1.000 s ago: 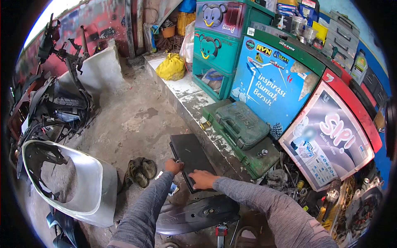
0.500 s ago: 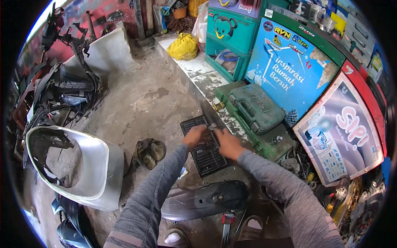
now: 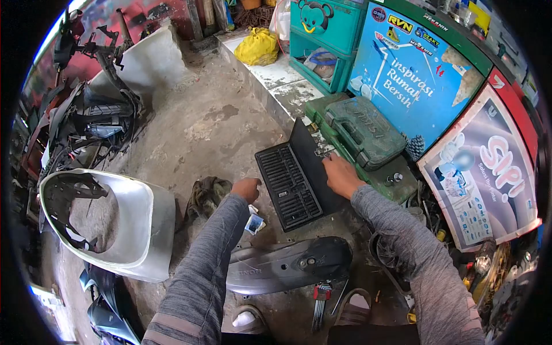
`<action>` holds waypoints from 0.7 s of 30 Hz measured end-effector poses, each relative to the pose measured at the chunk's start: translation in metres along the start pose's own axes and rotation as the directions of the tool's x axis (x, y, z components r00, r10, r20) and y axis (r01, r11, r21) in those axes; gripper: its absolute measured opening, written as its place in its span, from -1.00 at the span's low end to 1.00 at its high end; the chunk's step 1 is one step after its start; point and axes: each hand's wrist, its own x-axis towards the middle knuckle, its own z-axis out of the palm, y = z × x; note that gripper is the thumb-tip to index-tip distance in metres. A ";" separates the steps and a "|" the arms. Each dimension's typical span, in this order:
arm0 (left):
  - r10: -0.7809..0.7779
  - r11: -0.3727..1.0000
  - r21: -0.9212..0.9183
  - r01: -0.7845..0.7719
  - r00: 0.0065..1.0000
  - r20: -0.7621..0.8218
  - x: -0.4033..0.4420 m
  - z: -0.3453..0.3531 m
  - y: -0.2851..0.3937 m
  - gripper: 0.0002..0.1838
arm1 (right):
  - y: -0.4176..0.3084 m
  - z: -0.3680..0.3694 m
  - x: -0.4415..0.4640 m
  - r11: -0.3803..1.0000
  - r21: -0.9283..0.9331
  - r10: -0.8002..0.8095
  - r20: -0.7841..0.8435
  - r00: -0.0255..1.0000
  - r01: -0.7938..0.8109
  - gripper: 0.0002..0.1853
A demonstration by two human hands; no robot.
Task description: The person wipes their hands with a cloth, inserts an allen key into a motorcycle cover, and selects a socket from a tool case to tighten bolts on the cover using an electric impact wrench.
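Black tool case [image 3: 286,188], open, on the floor [image 3: 190,126] between the hands, lid [image 3: 313,167] raised towards the right. Left hand [image 3: 246,190]: fingers curled, just left of case; grip cannot be told. Right hand [image 3: 340,175]: by lid, grip likewise unclear. Grey cover [image 3: 270,267]: below both hands

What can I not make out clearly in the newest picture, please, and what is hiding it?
Head view:
- Left hand: curled fingers hide whether it holds anything.
- Right hand: the metal piece by its fingertips is too small to identify.
- Open black case: its small contents are too small to name.
- Dark green case: its closed lid hides the inside.
- Grey cover: the left sleeve may hide one end.
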 end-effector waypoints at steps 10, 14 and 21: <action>0.092 0.996 -0.020 -0.091 0.994 0.062 -0.004 0.003 0.035 -0.63 | -0.026 0.010 0.001 0.929 -0.140 -0.341 0.043 0.939 0.343 -0.75; 0.180 0.983 -0.050 -0.177 0.981 0.068 0.005 0.021 0.038 -0.69 | -0.028 0.030 0.001 0.924 -0.048 -0.372 0.112 0.921 0.379 -0.76; 0.187 0.982 -0.014 -0.186 0.982 0.027 0.010 0.040 0.028 -0.75 | -0.033 0.065 0.000 0.969 0.081 -0.246 0.301 0.921 0.232 -0.67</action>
